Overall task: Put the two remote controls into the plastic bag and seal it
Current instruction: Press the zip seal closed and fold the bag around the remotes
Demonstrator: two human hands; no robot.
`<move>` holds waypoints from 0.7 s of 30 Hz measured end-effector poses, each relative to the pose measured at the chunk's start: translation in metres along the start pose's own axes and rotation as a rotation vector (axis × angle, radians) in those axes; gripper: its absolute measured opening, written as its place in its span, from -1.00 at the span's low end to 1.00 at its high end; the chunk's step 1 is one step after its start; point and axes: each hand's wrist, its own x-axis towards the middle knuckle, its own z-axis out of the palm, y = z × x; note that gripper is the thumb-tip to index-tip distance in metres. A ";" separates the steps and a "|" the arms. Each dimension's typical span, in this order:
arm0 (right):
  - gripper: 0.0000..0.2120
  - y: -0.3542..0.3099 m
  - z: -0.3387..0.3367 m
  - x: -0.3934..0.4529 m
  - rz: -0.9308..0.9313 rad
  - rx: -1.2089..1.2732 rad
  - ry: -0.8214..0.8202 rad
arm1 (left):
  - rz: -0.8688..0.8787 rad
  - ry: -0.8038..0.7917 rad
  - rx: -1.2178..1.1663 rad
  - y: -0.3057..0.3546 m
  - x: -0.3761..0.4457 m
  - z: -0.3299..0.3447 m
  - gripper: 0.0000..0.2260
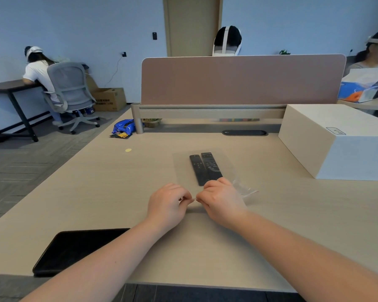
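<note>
Pinching the near edge of the clear plastic bag (pixel 184 168), the left hand (pixel 167 203) and right hand (pixel 222 201) meet thumb-to-forefinger at the middle of the bag mouth. Both hands are closed on the film, almost touching each other; this placement suits a seal that is pressed shut from the centre outward. The two black remote controls (pixel 205 167) lie side by side, touching along their long edges, apparently inside the bag, with their near ends just beyond the right hand. The bag rests flat on the beige desk (pixel 96 192), which gives the seal a firm backing. A crumpled corner of film (pixel 244 188) projects to the right of the right hand, so that portion of the mouth appears unsealed. Whether the central section is already closed cannot be determined. A dark tablet (pixel 74 251) lies at the near left desk edge, well apart from the work.
</note>
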 end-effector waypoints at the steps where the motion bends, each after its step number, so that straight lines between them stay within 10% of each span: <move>1: -0.80 0.000 0.000 0.000 -0.001 -0.004 -0.002 | -0.001 -0.002 0.003 0.000 0.000 0.000 -0.93; 21: -0.72 0.045 -0.012 -0.031 -0.016 -0.317 -0.199 | -0.006 -0.158 0.110 -0.002 0.003 -0.014 -0.89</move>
